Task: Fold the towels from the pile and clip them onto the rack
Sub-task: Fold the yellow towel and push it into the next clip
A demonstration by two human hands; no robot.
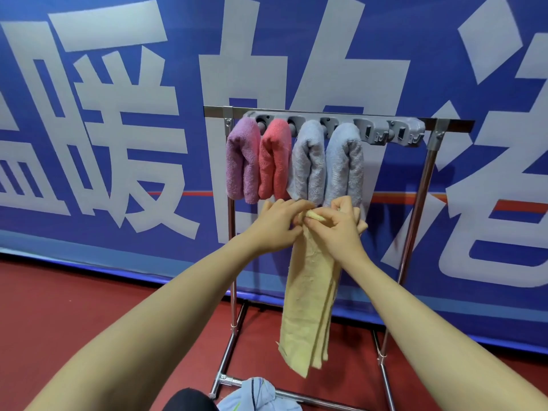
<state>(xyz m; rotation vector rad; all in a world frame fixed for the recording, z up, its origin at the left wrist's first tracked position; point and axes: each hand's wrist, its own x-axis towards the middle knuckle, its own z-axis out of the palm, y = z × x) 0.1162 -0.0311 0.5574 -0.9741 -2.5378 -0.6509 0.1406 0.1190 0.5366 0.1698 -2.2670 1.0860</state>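
I've got left hand (pixel 277 225) and right hand (pixel 338 225) both pinching the yellow towel (pixel 308 307) at its top fold. I'd square the hanging layers, then push the bunched top into a free clip (pixel 367 130) on the rack (pixel 415 203).

Four left slots of clip bar (pixel 335 126) filled: purple towel (pixel 241 161), pink towel (pixel 274 161), two grey-blue towels (pixel 326 164). Right-end slots bare, your way in there. Rack (pixel 415 209) right post bounds that gap. Yellow towel (pixel 308 307) hangs mid-frame, blocks centre. Towel pile (pixel 255 393) at base bar. Banner (pixel 118 143) close behind rack.
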